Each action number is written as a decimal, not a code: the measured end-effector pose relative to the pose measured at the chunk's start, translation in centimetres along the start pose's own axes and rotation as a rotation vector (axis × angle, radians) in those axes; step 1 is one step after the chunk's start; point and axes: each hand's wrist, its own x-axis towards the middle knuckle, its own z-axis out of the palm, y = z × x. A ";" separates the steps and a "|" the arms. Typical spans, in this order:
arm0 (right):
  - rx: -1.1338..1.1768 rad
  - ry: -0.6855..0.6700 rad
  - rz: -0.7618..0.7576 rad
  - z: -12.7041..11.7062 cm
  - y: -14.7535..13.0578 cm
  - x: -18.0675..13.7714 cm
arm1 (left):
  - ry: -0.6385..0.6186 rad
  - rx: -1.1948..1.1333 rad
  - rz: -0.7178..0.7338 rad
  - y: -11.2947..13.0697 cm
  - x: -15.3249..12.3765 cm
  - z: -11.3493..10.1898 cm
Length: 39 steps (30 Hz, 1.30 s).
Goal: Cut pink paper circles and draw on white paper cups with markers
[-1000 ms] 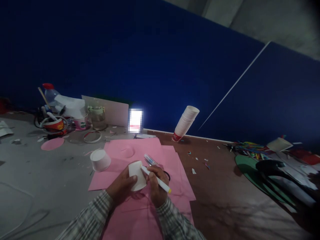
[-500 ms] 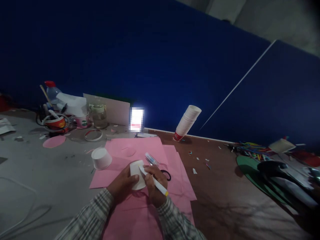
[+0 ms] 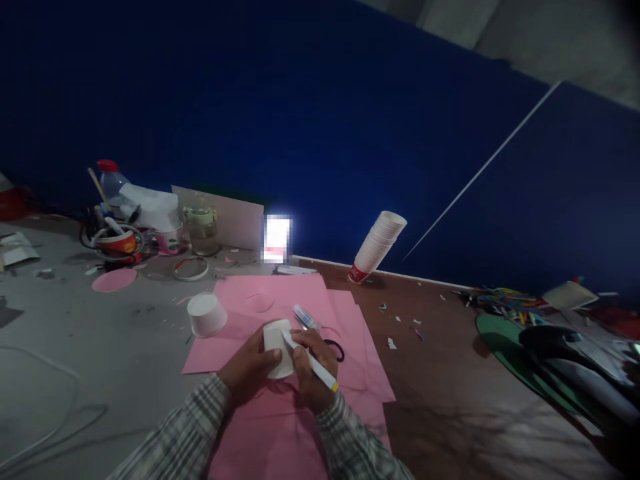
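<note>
Wht paper cup (image 3: 277, 339), tilted, handheld, wht marker (image 3: 323, 372) w/ yellow end, slanted, tip prob. touching cup

No text legible; white marks on red end of cup stack (image 3: 377, 247) too small to read

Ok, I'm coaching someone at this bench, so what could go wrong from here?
The left hand holds the white cup close to the tip of the marker, so a slip by the right hand might ink it. The tall stack of cups looks tilted; a bump could topple it. The pink sheets overlap and might slide.
</note>
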 end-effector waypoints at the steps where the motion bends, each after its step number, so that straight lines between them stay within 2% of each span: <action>1: -0.004 0.001 -0.003 0.0 0.0 0.0 | 0.000 -0.001 -0.002 0.0 0.0 -0.1; 35: -0.034 -0.013 -0.005 -0.4 -0.7 0.3 | -0.006 0.012 0.000 0.0 -0.1 0.0; 39: -0.023 0.039 0.023 -0.5 -1.0 0.5 | 0.000 0.007 -0.014 0.1 -0.1 0.3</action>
